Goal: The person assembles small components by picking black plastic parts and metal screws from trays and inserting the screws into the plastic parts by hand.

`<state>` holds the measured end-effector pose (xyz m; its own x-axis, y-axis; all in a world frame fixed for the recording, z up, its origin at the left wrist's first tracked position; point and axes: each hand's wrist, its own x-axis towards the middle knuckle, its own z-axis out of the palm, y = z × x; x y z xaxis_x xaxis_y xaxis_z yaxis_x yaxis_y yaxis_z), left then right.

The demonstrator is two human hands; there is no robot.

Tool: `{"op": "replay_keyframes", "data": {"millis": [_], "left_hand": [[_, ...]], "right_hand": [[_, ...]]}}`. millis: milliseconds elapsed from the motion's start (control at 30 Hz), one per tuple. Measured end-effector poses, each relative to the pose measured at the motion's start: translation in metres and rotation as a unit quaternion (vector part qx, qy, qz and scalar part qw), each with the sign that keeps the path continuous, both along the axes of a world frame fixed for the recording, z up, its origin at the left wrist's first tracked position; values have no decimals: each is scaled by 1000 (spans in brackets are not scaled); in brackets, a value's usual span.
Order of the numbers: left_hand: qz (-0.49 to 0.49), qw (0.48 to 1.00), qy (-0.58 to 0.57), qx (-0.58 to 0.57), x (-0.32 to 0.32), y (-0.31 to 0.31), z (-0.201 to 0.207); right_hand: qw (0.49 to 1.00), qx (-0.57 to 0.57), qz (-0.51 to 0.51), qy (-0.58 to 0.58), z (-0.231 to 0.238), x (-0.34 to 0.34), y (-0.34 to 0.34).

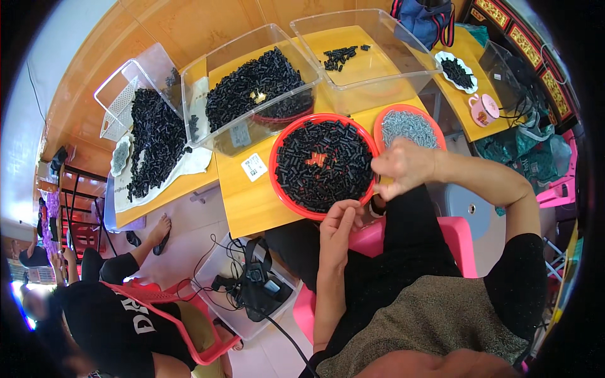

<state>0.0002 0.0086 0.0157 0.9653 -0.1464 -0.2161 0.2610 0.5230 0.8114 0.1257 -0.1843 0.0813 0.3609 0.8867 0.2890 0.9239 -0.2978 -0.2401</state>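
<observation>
A round red basin (275,183) filled with small black plastic pieces (321,157) sits at the table's front edge. At its near right rim is my left hand (340,230), thumb and fingers pressed together; anything between them is too small to make out. My right hand (406,167) is closed, just right of the basin and in front of a smaller red dish (435,120). That dish holds a heap of small silvery metal parts (408,126), partly hidden by my right hand. Whatever my right fingers grip is hidden.
Behind the basin stand a clear bin (271,38) heaped with black pieces and another bin (359,94) with fewer. More pieces lie on a white cloth (198,160). A white plate (471,63) and pink mug (484,110) are right. A seated co-worker (107,321) is lower left.
</observation>
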Motion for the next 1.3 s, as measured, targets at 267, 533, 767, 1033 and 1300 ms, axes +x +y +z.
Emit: {"op": "replay_keyframes", "data": {"millis": [267,533,767,1033,1300], "left_hand": [[58,997,39,10,4,3,-15],[57,997,46,-6,6,4,-17],[66,997,46,-19,5,3,-20],[62,997,45,-29,5,4,-19],[63,997,30,-33,5,3,-19]], "right_hand": [[977,79,-185,-66,40,92,-16],[986,106,-127,-21,-9,64,29],[989,-56,-112,75,-52,56,77],[995,-88,-23,-32,-70,74,89],[670,303,-154,660,-50,60,21]]}}
